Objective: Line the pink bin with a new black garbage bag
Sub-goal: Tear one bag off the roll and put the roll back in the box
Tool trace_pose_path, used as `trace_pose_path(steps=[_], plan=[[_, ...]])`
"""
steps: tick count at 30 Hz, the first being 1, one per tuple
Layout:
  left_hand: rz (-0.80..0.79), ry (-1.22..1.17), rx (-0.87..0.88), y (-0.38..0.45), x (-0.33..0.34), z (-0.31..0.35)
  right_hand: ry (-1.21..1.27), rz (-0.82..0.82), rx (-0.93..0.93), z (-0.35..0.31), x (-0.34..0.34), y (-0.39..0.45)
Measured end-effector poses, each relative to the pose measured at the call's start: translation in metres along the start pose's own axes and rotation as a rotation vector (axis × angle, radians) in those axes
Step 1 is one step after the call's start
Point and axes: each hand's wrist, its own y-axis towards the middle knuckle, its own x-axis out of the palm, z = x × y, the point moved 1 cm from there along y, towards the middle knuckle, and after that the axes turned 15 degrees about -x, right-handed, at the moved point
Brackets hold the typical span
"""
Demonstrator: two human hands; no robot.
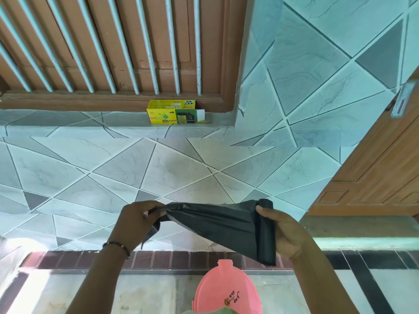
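The left hand (136, 219) is pinching the loose end of a black garbage bag (217, 225), while the right hand (283, 232) is gripping the bag roll (266, 232), seemingly above the lidded pink bin (226, 291).

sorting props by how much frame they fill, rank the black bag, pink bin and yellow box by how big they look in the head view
1. black garbage bag, stretched between both hands, looks largest.
2. pink bin, partly cut off by the frame's bottom edge, so unsure.
3. yellow box looks smallest, but sits farthest from the camera.
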Motion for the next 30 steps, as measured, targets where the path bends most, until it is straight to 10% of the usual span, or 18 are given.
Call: trace_pose_path(steps=[6,13,30], plan=[[-0.168,0.067,-0.094,-0.001,0.009,-0.008,0.039,-0.020,-0.071,-0.002,-0.001,0.002],[-0.407,0.092,0.178,-0.028,0.064,0.042,0.025,-0.054,-0.056,0.011,0.034,0.006],[0.012,0.185,0.199,-0.002,0.038,0.009,-0.066,0.011,0.003,0.009,0.016,-0.005]])
